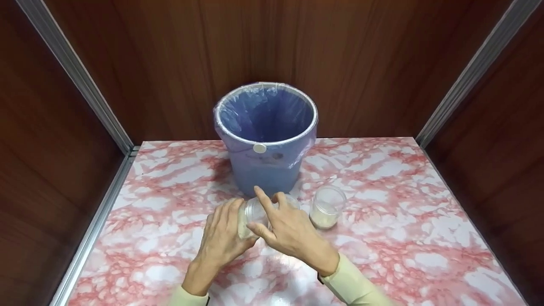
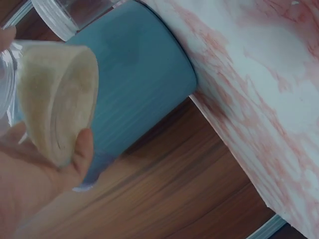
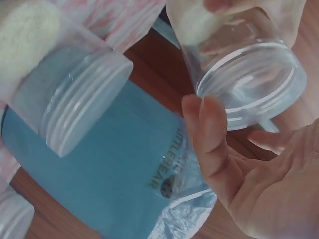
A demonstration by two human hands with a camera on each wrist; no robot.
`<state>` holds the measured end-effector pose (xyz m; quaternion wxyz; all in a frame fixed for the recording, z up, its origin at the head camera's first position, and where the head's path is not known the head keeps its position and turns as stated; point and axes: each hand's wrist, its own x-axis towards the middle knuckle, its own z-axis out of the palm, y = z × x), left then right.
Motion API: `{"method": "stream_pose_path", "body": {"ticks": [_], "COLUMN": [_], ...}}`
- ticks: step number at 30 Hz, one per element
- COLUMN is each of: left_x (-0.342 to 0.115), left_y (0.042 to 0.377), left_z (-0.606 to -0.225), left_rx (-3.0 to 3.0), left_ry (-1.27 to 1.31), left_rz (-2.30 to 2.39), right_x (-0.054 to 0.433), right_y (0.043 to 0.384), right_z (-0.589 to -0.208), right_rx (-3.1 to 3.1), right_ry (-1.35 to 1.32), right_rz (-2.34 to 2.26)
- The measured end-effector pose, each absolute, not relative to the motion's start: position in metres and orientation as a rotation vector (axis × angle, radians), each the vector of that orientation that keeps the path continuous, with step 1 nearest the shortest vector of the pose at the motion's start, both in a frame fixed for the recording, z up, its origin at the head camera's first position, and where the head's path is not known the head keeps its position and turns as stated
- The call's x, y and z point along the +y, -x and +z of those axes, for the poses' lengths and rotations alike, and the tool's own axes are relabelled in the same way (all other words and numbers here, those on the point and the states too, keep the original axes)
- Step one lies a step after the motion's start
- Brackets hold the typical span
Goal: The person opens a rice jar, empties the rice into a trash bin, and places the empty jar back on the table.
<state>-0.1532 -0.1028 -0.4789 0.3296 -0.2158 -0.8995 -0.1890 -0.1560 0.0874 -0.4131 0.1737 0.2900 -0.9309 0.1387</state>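
Observation:
My left hand [image 1: 223,231] grips a clear plastic jar [image 2: 57,99] with pale, cream-coloured contents gathered at its base. The jar lies tipped on its side in that hand, its clear lid [image 3: 254,84] facing right. At the lid is my right hand [image 1: 289,225], thumb and fingers spread, the index finger extended upward in the head view. In the right wrist view, its fingertips [image 3: 192,107] are right at the lid's rim. A second clear jar [image 1: 327,208] with pale contents stands just right of the right hand. Another clear container [image 1: 293,201] shows partly behind the right hand.
A blue bin [image 1: 265,174] with a translucent purple liner bag over its rim stands beyond the hands, near the back wall. Red-and-white marbled covering spreads over the table [image 1: 165,242]. Dark wood-look panels [image 1: 340,63] with metal edge strips enclose the table's back and sides.

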Motion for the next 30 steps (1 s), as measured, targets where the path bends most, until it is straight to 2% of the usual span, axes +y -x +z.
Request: {"method": "stream_pose_path", "body": {"ticks": [9,22,30], "left_x": [-0.103,-0.118,-0.115], "left_y": [0.154,0.157,0.159], "left_z": [-0.48,-0.483,-0.486], "left_rx": [-2.316,-2.301,-2.282], "left_ry": [0.58,0.761,0.731], "left_rz": [-0.547,-0.781,-0.8], "right_x": [0.083,0.095,0.089], "right_y": [0.156,0.16,0.157], "right_z": [-0.417,-0.404,-0.416], "right_rx": [-2.565,-2.431,-2.493], "right_ry": [-0.821,-1.325,-1.238], "right_rz": [0.401,0.418,0.646]}}
